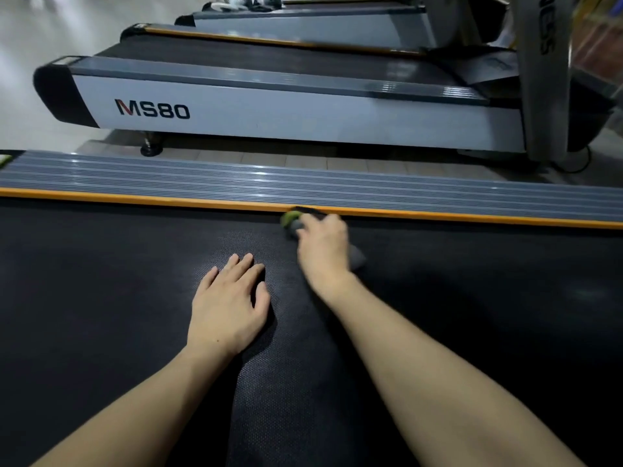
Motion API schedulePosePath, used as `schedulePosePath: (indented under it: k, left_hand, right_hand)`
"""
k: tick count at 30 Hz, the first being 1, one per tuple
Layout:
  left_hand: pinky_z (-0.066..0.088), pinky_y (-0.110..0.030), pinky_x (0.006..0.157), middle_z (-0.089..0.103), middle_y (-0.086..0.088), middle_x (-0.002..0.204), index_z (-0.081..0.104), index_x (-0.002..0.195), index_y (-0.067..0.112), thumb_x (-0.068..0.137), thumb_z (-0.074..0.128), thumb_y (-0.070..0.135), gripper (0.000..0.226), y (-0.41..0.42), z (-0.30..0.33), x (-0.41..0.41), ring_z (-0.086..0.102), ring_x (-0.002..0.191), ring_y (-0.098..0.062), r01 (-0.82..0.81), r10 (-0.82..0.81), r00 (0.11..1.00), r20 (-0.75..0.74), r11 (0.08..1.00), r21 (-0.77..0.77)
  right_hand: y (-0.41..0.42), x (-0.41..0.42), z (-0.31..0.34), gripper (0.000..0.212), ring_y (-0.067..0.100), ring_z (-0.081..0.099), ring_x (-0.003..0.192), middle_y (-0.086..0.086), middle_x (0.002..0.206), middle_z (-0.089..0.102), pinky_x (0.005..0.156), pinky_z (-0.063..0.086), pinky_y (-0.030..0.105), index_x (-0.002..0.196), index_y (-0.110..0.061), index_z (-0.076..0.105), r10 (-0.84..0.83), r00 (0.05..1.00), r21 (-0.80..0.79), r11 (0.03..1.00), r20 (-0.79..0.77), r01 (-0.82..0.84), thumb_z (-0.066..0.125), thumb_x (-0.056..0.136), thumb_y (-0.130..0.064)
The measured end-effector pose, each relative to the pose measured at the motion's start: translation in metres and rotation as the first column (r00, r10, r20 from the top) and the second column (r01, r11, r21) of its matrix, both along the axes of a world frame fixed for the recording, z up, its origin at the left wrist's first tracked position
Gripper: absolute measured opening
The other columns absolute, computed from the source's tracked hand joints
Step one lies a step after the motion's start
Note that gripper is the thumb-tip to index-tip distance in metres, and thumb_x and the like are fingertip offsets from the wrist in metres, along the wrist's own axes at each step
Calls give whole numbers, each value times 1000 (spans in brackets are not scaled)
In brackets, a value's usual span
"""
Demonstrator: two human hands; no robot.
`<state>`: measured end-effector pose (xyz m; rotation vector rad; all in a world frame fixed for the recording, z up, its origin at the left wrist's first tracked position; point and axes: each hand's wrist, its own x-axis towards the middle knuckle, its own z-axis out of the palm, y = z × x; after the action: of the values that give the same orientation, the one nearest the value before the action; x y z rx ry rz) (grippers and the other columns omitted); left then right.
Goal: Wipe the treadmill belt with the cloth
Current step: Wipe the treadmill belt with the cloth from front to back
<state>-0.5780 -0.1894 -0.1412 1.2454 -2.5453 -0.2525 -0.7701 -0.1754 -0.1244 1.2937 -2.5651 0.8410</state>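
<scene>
The black textured treadmill belt fills the lower half of the view. My right hand grips a small grey and green cloth and holds it on the belt right at the far edge, against the orange strip. The cloth is mostly hidden under my fingers; a grey corner pokes out to the right of the hand. My left hand lies flat on the belt with straight fingers, nearer to me and left of the right hand.
Beyond the orange strip runs a ribbed grey side rail. Past a strip of tiled floor stands a second treadmill marked MS80, with more treadmills behind it. A grey upright post rises at the right.
</scene>
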Motion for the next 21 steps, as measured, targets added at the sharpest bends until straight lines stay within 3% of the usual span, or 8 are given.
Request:
schedulePosePath:
  k: [3, 5, 9, 13, 16, 19, 21]
  left_hand:
    - [22, -38, 122, 48, 7, 154, 61, 136, 31, 94, 27, 45, 55, 0, 0, 1, 32, 149, -12, 17, -17, 1000, 8, 1000, -17]
    - [24, -39, 121, 50, 6, 152, 63, 131, 31, 94, 30, 43, 52, 1, -1, 2, 35, 148, -14, 17, -18, 1000, -13, 999, -29]
    - [26, -42, 120, 53, 4, 150, 66, 125, 30, 94, 34, 42, 46, 2, -1, 1, 37, 147, -16, 15, -16, 999, -31, 999, -40]
    - [24, -41, 121, 51, 6, 152, 63, 127, 33, 93, 33, 45, 47, 0, -2, 0, 35, 148, -15, 12, -12, 1000, -1, 1000, -28]
    - [25, -41, 120, 51, 6, 151, 63, 126, 32, 92, 31, 44, 48, 0, -2, 0, 36, 148, -15, 16, -16, 1000, 1, 999, -35]
    - [26, -40, 120, 52, 5, 150, 64, 126, 31, 90, 30, 42, 51, 0, -2, 0, 37, 147, -16, 24, -24, 1000, 0, 999, -43]
    - [25, -40, 121, 52, 5, 151, 64, 127, 30, 89, 29, 42, 53, 0, -2, 2, 36, 147, -15, 33, -33, 999, 2, 998, -44]
  right_hand:
    - [-9, 15, 2, 17, 30, 44, 101, 11, 102, 46, 80, 43, 39, 110, -23, 64, 233, 972, 76, 970, -9, -232, 56, 95, -27]
    - [18, -27, 2, 19, 29, 45, 100, 9, 100, 46, 81, 44, 38, 112, -27, 63, 221, 975, 89, 972, -38, -217, 56, 95, -30]
    - [111, -137, 6, 25, 37, 54, 102, 15, 102, 53, 89, 48, 42, 119, -30, 66, -191, 980, 66, 979, -55, 195, 58, 95, -32]
    - [105, -118, 8, 23, 45, 56, 96, 24, 99, 60, 86, 45, 43, 112, -17, 70, -399, 917, 34, 916, -22, 399, 63, 92, -26]
    - [41, -37, -1, 16, 41, 58, 83, 20, 87, 60, 73, 47, 40, 98, -17, 72, -232, 973, -71, 970, 3, 231, 73, 83, -23]
    - [13, 24, 0, 21, 34, 51, 96, 15, 98, 55, 80, 45, 41, 110, -19, 67, 106, 994, 48, 993, -40, -104, 64, 91, -28]
    - [32, 0, 7, 24, 30, 48, 102, 12, 103, 53, 81, 45, 41, 116, -23, 65, 206, 976, 96, 975, -74, -199, 60, 94, -32]
